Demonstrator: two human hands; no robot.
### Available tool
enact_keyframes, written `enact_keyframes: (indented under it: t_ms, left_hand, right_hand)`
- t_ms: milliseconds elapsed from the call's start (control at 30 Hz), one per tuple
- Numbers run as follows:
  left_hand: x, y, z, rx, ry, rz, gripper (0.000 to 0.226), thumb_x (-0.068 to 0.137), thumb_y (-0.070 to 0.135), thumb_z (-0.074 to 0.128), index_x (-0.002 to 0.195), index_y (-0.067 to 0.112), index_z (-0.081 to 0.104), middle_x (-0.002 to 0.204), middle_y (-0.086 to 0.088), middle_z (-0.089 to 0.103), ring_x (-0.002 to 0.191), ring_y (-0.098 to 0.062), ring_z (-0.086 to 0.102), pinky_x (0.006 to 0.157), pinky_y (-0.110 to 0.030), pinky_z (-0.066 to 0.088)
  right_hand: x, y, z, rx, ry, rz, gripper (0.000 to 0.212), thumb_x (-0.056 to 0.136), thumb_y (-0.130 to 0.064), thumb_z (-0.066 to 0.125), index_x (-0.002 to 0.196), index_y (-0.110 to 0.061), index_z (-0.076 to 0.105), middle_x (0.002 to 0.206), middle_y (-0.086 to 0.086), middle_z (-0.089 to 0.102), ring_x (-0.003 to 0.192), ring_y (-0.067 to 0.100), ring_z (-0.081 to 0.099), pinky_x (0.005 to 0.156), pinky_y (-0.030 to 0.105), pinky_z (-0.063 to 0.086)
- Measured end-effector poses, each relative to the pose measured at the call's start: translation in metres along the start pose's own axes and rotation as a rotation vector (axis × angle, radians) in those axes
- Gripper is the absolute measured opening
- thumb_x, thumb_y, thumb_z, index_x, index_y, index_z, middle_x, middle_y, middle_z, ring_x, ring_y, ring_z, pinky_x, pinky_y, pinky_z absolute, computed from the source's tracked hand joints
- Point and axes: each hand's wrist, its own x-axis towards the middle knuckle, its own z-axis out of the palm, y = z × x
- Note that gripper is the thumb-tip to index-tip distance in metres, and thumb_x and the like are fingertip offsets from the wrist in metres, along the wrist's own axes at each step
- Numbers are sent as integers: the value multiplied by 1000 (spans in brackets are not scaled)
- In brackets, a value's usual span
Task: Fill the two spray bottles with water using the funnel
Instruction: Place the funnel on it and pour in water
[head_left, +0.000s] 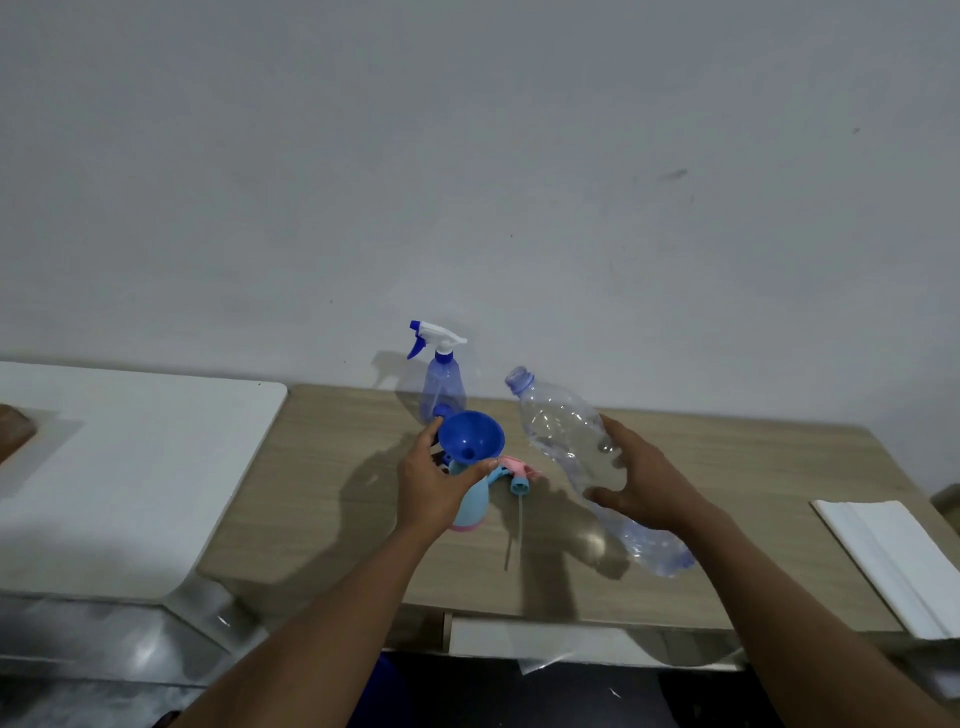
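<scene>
Gripping a pale blue spray bottle (470, 506) around its upper body, the left hand (434, 486) curls closed, thumb and fingers wrapped near the neck. A dark blue funnel (470, 435) sits in that bottle's open mouth, its wide bowl facing up and toward the camera. The right hand (641, 480) is wrapped around the middle of a clear water bottle (582, 457), fingers spread along its side. This bottle is uncapped and tilted, its mouth pointing up and left, near the funnel but apart from it; its base hangs low to the right above the wooden table (727, 519). Just behind the pale bottle lies its detached pink and blue spray head (517, 475), with its thin dip tube (514, 535) stretching toward the table's front edge. Farther back, near the wall, a second spray bottle (441, 387) of clear blue plastic stands upright with its white and blue trigger head on. A folded white cloth (893, 556) lies at the table's right end. A white surface (130, 467) adjoins the table on the left.
</scene>
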Motion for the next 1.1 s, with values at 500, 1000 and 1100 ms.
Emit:
enact_keyframes:
  t_ms: [500,1000,1100]
  left_hand:
    - [-1,0,1,12,11,12,90,55,33,94,134,25,52,122,7,63,108,-11,60,86,-24,53]
    - [-2,-4,1,-52,15,32,87,49,29,97,124,29,53,117,11,65,108,-7,63,81,-17,54]
    - [-3,-6,-1,-43,-4,36,91,47,38,97,125,30,52,120,12,64,111,-7,62,87,-25,55]
  right_hand:
    - [-10,20,56,392,538,194,81,68,-31,89,133,-20,41,127,4,53,116,22,56,95,45,53]
    - [-55,-30,118,469,557,227,59,71,-21,88,111,-36,48,105,-15,52,92,13,56,75,28,50]
    - [-34,-42,124,472,335,95,53,79,-22,81,120,-40,52,107,-18,59,92,9,59,71,21,51]
